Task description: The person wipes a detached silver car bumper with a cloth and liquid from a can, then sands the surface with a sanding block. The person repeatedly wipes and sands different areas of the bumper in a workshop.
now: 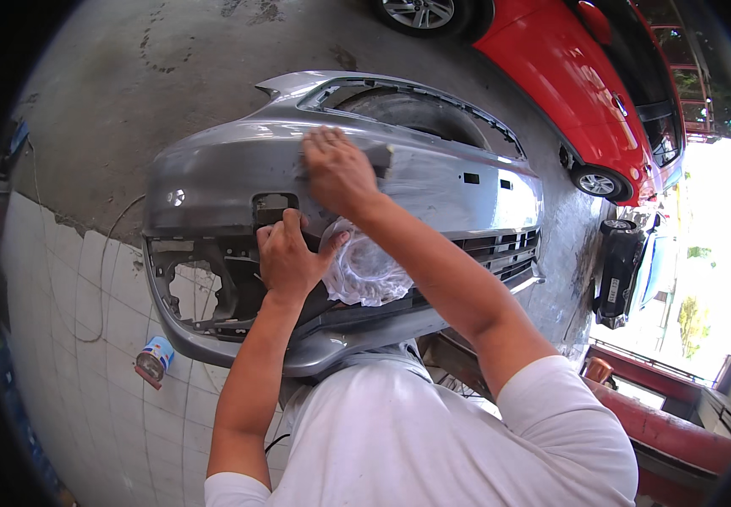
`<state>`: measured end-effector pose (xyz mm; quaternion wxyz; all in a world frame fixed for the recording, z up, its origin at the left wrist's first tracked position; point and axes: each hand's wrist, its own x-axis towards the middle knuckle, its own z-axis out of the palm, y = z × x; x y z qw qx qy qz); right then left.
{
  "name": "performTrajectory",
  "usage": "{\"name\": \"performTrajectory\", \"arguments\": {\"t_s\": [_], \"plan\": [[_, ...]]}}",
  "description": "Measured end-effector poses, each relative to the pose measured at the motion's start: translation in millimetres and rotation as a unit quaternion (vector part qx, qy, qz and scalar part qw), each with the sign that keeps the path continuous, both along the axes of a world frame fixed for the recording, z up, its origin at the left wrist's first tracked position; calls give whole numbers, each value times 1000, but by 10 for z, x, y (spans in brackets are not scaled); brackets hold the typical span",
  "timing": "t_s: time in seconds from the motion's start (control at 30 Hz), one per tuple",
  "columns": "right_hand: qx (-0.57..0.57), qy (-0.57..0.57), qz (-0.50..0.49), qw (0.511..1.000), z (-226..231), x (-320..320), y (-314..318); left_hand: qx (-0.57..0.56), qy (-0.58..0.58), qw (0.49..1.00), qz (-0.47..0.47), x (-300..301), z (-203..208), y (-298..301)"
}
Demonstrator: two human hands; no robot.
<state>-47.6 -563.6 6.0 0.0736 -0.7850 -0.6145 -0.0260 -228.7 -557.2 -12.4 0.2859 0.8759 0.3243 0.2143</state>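
A grey car bumper [213, 177] lies across in front of me, with pale dull patches on its middle. My right hand [337, 169] presses flat on its upper face, fingers together. A dark flat piece that looks like sandpaper [380, 159] sticks out from under that hand. Lower and to the left, my left hand [285, 258] has its fingers hooked at the edge of a square opening in the bumper, thumb spread to the right. By the thumb, crumpled clear plastic [367, 275] rests against the bumper; what it wraps is not plain.
A tin can [156, 357] stands on the white tiled floor [69, 287] at left, near a thin hose [101, 313]. Behind the bumper lies a tyre [416, 114]. A red car [551, 76] stands at far right, a dark vehicle [623, 275] beyond it, and red metal beams [670, 422] at lower right.
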Motion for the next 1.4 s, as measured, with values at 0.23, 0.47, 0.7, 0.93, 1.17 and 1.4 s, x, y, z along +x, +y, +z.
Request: {"name": "performTrajectory", "arguments": {"t_s": [0.23, 0.47, 0.7, 0.93, 1.17, 1.4], "plan": [[43, 37, 59, 997, -88, -98, 151, 6, -4, 1000, 3, -75, -42, 49], [-27, -18, -176, 984, 32, 1246, -1806, 16, -19, 1000, -2, 24, 90, -13], [-25, -17, 61, 998, -165, -347, 384, 59, -72, 996, 4, 51, -101, 34], [10, 16, -82, 996, -18, 947, -1553, 22, -12, 1000, 13, -31, 26, -30], [42, 9, 36, 998, -12, 287, -692, 36, -28, 999, 8, 39, 44, -13], [23, 6, 28, 999, 31, 851, -1199, 18, -15, 999, 26, -50, 46, -2]]}}
